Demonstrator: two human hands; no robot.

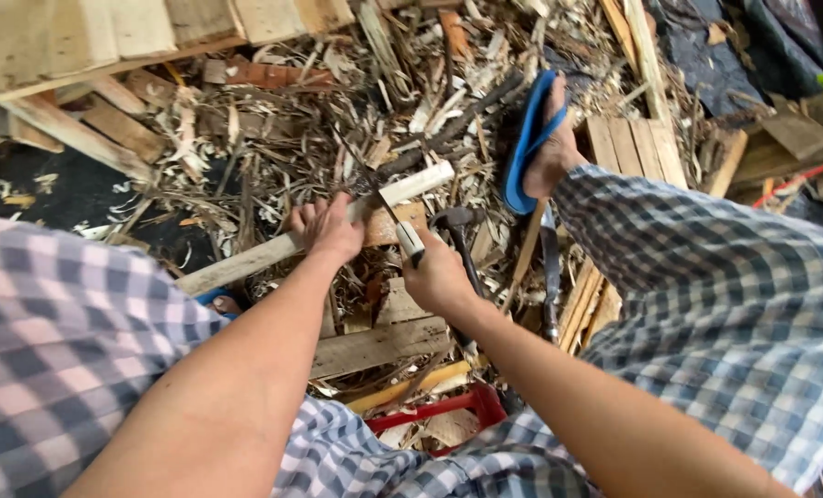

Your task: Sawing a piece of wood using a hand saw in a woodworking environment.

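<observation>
Left grip (pixel 330 229) pressed flat over pale wooden slat (pixel 282 247), pinning it across scrap heap. Right grip (pixel 437 275) closed round white handle of thin saw (pixel 386 207), blade slanting across slat. Hammer (pixel 458 221) just beside; blue sandal (pixel 528 138) beyond; red crate (pixel 471 404) at near edge.

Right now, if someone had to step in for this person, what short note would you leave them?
Left hand: pressed down on the long pale wooden strip, which lies slanted across the scrap pile.
Right hand: closed on the light handle of a thin-bladed saw, with the blade meeting the strip beside the left hand.
Nearby: a hammer lies just right of the saw; the foot in a blue sandal rests on the pile past it; a red crate sits below the hands.
Done: the strip shows no break.
Left: how deep the blade has gone cannot be told.
</observation>
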